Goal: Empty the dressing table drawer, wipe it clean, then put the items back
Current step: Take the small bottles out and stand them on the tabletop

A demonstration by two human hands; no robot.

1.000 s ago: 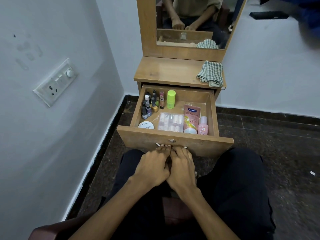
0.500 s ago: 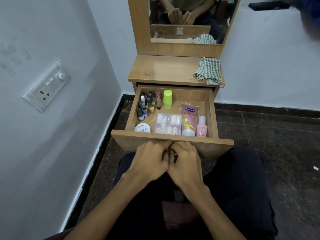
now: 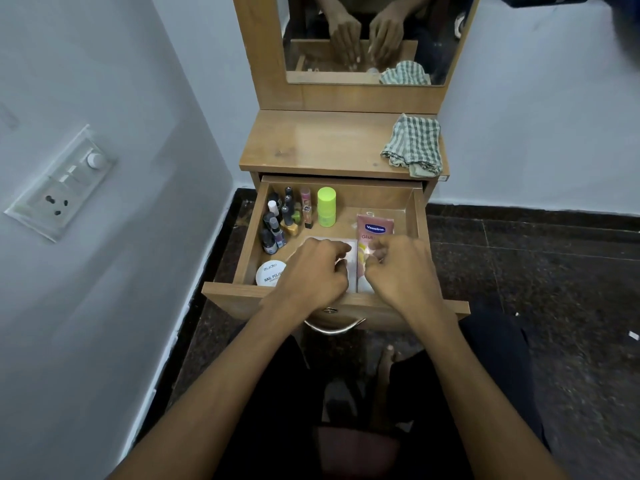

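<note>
Drawer (image 3: 419, 216) stands open; your left hand (image 3: 311, 271) curls over the clear box (image 3: 349, 249), right hand (image 3: 401, 271) pinches the Vaseline tube (image 3: 375, 226).

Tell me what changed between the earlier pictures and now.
Both hands let go of the drawer's handle and moved forward into the open drawer. The left hand now covers the clear nail box; the right hand is over the Vaseline tube. Whether either grips yet is unclear. The nail polish bottles, green container and checked cloth stayed put.
</note>
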